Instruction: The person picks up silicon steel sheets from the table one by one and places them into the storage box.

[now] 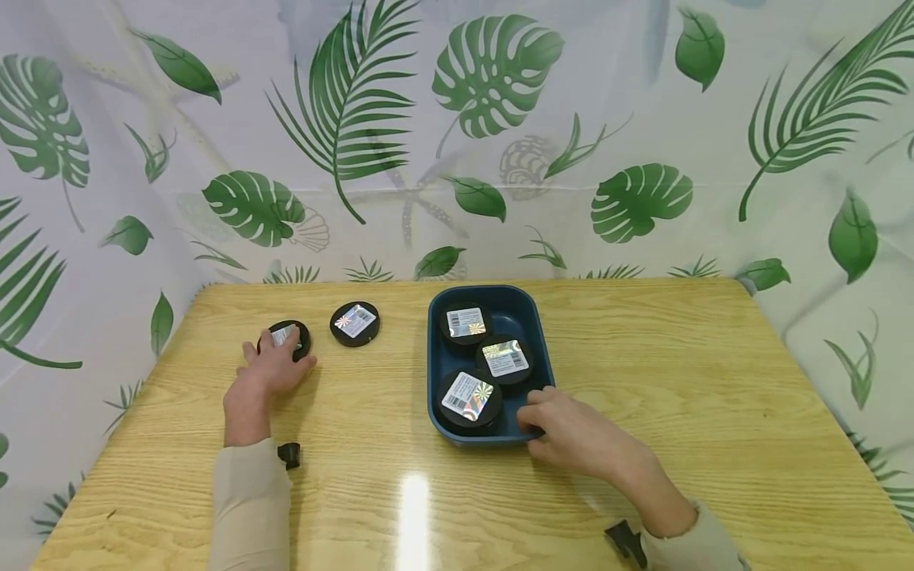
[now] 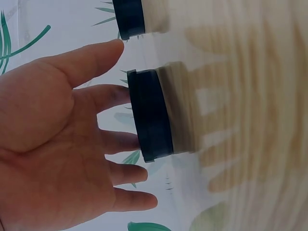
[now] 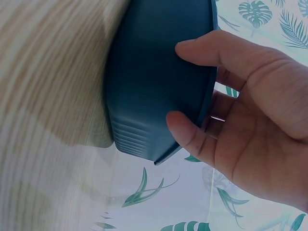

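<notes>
My left hand (image 1: 274, 370) reaches over a round black lidded container (image 2: 153, 115) at the far left of the table. Its fingertips lie on the labelled top; in the left wrist view the fingers look nearly straight and the thumb is apart from the container. A second such container (image 1: 355, 323) sits just to the right. With my right hand (image 1: 578, 428) I grip the rim of a dark blue plastic bin (image 3: 154, 72) at its near right corner, some fingers inside and the thumb outside. Three black containers (image 1: 471, 396) with shiny labels lie in the bin.
The wood-grain table (image 1: 678, 373) extends on both sides of the bin. Behind it hangs a white leaf-patterned cloth (image 1: 400, 230), which also rises along the left and right sides. A black strap piece (image 1: 289, 455) shows by the left sleeve.
</notes>
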Motion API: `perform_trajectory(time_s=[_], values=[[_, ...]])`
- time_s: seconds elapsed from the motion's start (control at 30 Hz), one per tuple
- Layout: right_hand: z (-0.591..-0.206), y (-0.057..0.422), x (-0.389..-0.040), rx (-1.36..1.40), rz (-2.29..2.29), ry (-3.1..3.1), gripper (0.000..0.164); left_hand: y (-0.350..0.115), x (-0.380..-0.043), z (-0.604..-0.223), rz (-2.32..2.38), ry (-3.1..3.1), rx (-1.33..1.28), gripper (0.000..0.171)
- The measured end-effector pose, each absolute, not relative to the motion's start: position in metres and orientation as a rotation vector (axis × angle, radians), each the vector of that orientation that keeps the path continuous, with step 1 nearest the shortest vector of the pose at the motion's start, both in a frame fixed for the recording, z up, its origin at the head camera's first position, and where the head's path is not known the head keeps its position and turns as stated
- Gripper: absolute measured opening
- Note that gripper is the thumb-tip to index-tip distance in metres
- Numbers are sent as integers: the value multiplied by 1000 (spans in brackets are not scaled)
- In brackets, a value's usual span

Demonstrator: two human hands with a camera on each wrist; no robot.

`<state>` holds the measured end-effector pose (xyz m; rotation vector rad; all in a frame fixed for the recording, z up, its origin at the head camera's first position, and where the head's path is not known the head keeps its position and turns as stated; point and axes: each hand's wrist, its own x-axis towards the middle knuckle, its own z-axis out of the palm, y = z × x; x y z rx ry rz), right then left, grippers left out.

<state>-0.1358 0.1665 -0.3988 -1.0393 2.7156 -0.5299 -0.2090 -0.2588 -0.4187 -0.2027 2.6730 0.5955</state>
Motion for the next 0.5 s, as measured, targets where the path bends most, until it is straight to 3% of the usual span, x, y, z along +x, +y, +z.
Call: perform_trajectory(time_s=[0.5], values=[[-400, 166, -136, -1031, -528, 2718, 20, -257, -206, -415, 612, 2693, -173, 69]])
